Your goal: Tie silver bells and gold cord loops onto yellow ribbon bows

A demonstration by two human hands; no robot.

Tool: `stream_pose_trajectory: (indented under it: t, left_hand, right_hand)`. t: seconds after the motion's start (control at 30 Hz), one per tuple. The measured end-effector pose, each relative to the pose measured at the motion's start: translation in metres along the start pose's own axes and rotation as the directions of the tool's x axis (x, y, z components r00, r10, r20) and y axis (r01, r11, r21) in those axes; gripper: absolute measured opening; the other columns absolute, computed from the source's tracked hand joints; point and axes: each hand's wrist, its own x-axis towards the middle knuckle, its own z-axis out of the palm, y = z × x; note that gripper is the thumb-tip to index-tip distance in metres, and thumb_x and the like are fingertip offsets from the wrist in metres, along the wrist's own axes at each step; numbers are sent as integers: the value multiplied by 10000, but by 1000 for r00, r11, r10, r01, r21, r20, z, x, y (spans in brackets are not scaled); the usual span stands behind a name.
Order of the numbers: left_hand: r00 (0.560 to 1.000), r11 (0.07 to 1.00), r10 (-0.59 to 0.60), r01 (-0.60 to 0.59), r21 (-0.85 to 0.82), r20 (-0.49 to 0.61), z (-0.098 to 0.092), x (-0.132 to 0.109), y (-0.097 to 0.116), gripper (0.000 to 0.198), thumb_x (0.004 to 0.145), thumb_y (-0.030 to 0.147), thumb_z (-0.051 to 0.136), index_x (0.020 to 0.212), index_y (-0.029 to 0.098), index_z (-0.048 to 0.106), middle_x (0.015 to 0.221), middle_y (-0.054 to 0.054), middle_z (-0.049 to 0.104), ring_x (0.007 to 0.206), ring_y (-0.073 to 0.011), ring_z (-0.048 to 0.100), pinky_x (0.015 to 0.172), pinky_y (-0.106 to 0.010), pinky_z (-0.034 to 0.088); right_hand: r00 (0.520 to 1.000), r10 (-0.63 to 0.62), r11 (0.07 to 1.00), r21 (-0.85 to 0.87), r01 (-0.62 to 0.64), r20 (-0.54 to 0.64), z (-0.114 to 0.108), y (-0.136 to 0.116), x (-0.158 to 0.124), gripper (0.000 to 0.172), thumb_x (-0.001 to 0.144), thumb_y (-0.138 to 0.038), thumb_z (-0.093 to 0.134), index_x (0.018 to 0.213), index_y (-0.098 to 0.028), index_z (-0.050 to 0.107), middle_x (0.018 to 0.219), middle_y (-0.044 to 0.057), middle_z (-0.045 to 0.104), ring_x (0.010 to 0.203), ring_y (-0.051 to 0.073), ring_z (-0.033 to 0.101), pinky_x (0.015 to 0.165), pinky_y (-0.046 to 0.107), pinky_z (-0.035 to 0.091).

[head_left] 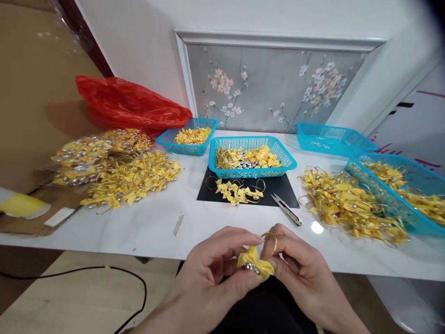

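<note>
A small yellow ribbon bow (256,264) with silver beads at its middle and a gold thread loop is pinched between both hands, just in front of the white table's front edge (156,241). My left hand (212,273) grips its left side with thumb and fingers closed. My right hand (299,269) pinches the right side, the gold loop curling over its forefinger. Straight ahead on a black mat (278,188) lie a few finished bows (238,191) and small thread snips (287,209).
A turquoise basket (287,162) of ribbon and beads stands behind the mat, with other baskets (167,139) (333,139) (413,222) around. Heaps of yellow bows (132,178) (347,199) lie left and right. A red plastic bag (128,102) sits back left. A black cable (104,273) crosses the floor.
</note>
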Motion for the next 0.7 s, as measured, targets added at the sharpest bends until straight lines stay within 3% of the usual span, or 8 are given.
stream_pose_trajectory:
  t: [0.13, 0.3, 0.47, 0.53, 0.6, 0.7]
  left_hand:
    - [994, 994, -108, 109, 12, -14, 0, -3, 3, 313, 780, 158, 758, 1038, 332, 727, 880, 40, 678, 801, -108, 601, 713, -174, 484]
    - [992, 992, -120, 121, 41, -26, 3, -1, 7, 278, 760, 79, 733, 943, 287, 745, 843, 55, 680, 763, -92, 605, 689, -151, 478]
    - [991, 991, -119, 123, 46, -65, 3, 0, 5, 234, 758, 99, 733, 915, 271, 746, 810, 51, 693, 756, -98, 616, 700, -160, 486]
    - [993, 994, -77, 83, 71, -88, 2, 0, 3, 207, 759, 127, 740, 907, 272, 749, 809, 44, 690, 746, -102, 617, 693, -168, 488]
    - [992, 991, -30, 44, 123, -120, 2, -1, 2, 170, 748, 141, 744, 872, 258, 755, 776, 38, 666, 707, -105, 602, 659, -174, 487]
    - [989, 969, 24, 13, 246, -148, 3, 1, 2, 96, 742, 153, 736, 807, 223, 744, 734, 25, 640, 658, -117, 583, 606, -194, 483]
  right_hand:
    - [1000, 11, 1000, 15, -11, 15, -1, 2, 0, 178, 961, -236, 546, 791, -229, 596, 774, -25, 488, 713, 122, 503, 625, 227, 402]
    - [998, 36, 998, 61, -32, -52, 4, 6, 1, 132, 878, -197, 643, 748, -217, 635, 755, -17, 567, 704, 126, 555, 621, 221, 445]
    - [989, 70, 996, 63, -63, -127, 9, 5, 0, 70, 874, -156, 626, 854, -223, 637, 747, -15, 668, 663, 121, 640, 602, 190, 518]
    - [990, 7, 999, -41, -13, -144, 8, 3, -2, 110, 911, -150, 578, 966, -237, 618, 805, -2, 698, 713, 134, 679, 634, 201, 549]
    - [972, -147, 968, -230, 104, -182, 5, 1, -3, 214, 924, -113, 537, 1080, -249, 595, 937, 31, 717, 859, 167, 691, 745, 260, 573]
    - [905, -397, 819, -504, 274, -154, 2, -5, -4, 304, 879, -28, 540, 1082, -240, 619, 1021, 68, 693, 943, 203, 649, 811, 344, 562]
